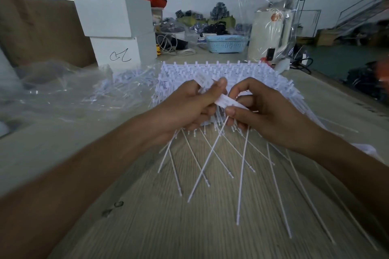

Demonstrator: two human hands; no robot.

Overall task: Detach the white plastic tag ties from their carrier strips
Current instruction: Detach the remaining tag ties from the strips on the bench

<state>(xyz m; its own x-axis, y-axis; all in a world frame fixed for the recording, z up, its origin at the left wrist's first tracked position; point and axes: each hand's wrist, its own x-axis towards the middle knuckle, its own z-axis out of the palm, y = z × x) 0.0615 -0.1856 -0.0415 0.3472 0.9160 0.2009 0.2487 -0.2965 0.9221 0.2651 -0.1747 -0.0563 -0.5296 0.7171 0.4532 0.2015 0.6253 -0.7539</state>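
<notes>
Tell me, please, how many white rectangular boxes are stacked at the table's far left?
2: the upper white rectangular box rests askew on the lower white rectangular box, which bears a scribble.

Both hands are working above a pale wood-grain table (147, 227). The left hand (185, 107) is gripping a bundle of white tag ties (202, 82), their flat heads projecting above the thumb and their thin tails fanning downward over the table. The right hand (259, 109) is pinching one tag tie (229, 102) between thumb and forefinger, just beside the left hand. Behind the hands, a stack of carrier strips (242, 73) is lying flat. Crumpled clear plastic (52, 86) is lying at left, with white boxes (115, 27) and a blue basket (226, 43) standing farther back
</notes>
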